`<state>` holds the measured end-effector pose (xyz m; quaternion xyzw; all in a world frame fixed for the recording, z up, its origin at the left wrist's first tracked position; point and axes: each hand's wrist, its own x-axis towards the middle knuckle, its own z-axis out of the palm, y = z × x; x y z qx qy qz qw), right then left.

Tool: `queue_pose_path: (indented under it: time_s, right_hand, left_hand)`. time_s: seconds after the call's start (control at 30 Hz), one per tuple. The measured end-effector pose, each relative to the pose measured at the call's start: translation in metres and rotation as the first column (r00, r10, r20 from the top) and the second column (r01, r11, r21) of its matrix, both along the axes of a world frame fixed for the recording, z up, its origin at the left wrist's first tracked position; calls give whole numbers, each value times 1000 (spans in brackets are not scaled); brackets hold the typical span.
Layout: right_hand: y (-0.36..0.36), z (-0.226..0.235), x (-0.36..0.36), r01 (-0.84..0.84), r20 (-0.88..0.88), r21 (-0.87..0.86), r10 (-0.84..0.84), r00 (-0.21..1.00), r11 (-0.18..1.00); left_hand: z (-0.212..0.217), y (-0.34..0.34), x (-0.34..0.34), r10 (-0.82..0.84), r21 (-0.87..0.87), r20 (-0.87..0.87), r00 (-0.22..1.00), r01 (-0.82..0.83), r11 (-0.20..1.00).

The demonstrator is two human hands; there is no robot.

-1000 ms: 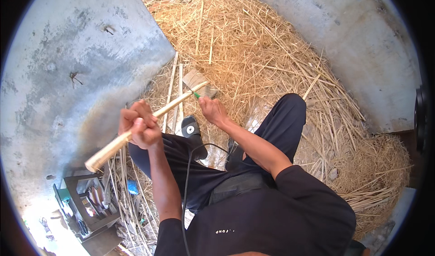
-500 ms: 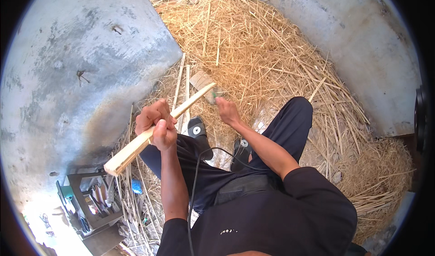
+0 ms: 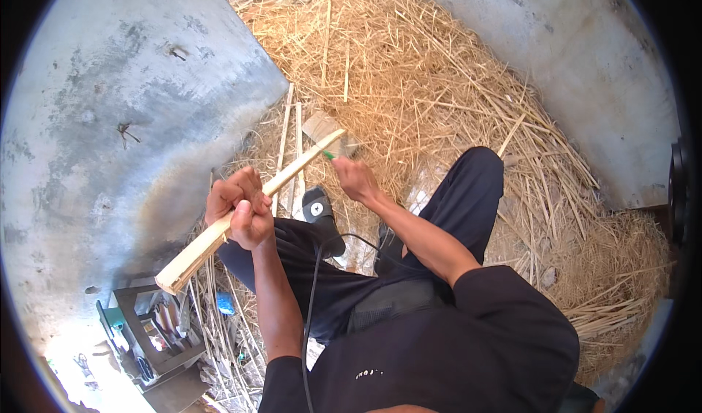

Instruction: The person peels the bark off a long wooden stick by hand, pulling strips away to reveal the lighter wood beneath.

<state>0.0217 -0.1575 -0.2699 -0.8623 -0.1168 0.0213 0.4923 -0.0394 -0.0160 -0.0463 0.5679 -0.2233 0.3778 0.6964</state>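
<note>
Head view: 1 pale wooden stick (image 3: 194, 258) slanting above left thigh, left hand (image 3: 245, 212) wrapped round it. Right hand (image 3: 355, 179) closed on 1 green handle (image 3: 328, 155) near stick's far end; contact hard to tell. Around: 1 straw heap (image 3: 417, 84), 1 blue scrap (image 3: 225, 303), 1 black cable (image 3: 313, 303) crossing lap.

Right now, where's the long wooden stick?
In the head view, the wooden stick slants left of centre, held in the left hand; its far end is near the green tool in the right hand.
</note>
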Motion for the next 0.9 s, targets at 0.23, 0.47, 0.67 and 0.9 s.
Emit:
queue_pose_path:
  time_s: [0.23, 0.47, 0.67, 0.9]
  right_hand:
    - [1, -11, 19, 1, -32, -313, -12, 999, 950]
    - [-82, -94, 10, -33, -223, -409, -65, 973, 912]
    - [-9, 39, -4, -47, -152, 68, 57, 987, 997]
    - [-1, 2, 25, 71, -146, -79, -82, 986, 994]
  left_hand:
    - [-8, -3, 2, 77, 2, -29, 997, -77, 997]
    - [-6, -15, 7, 116, -38, -46, 992, -118, 992]
    - [1, -15, 13, 119, -12, -96, 988, -121, 993]
    - [-4, -8, 14, 105, -66, -33, 994, -107, 992]
